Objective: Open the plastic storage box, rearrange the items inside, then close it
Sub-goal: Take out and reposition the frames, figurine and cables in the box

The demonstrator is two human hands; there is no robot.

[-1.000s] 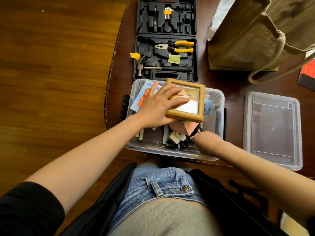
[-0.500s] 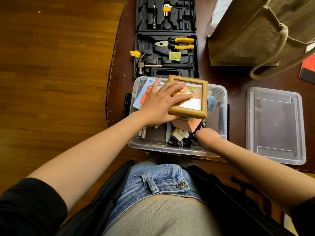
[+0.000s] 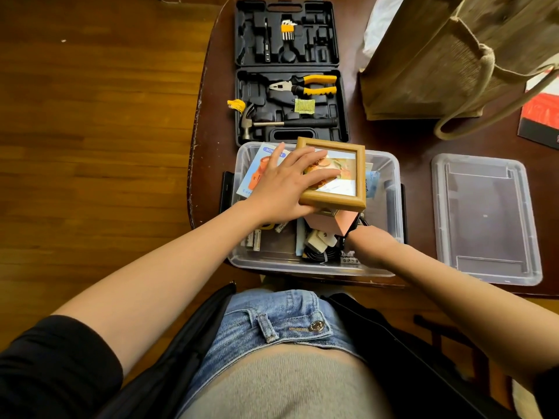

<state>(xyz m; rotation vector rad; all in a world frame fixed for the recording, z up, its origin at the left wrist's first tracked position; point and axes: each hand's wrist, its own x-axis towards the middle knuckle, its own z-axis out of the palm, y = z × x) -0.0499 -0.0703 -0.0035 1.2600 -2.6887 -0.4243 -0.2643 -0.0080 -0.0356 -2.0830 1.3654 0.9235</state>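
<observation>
- Left hand [image 3: 282, 186] lies flat, fingers spread over the wooden picture frame [image 3: 332, 176] — atop the open plastic storage box [image 3: 390, 195].
- Right hand [image 3: 367, 243] reaches inside; grip hidden — cannot tell.
- Lid [image 3: 484, 219] lies beside the box.

left hand [image 3: 284, 189]: fingers spread flat | right hand [image 3: 367, 246]: fingers hidden

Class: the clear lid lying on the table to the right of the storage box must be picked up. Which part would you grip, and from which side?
Grip the lid's near short rim, coming from the person's side. It lies flat with its raised rim up and nothing on it; that edge is closest and unobstructed, so a thumb-and-finger pinch over the rim looks easiest.
</observation>
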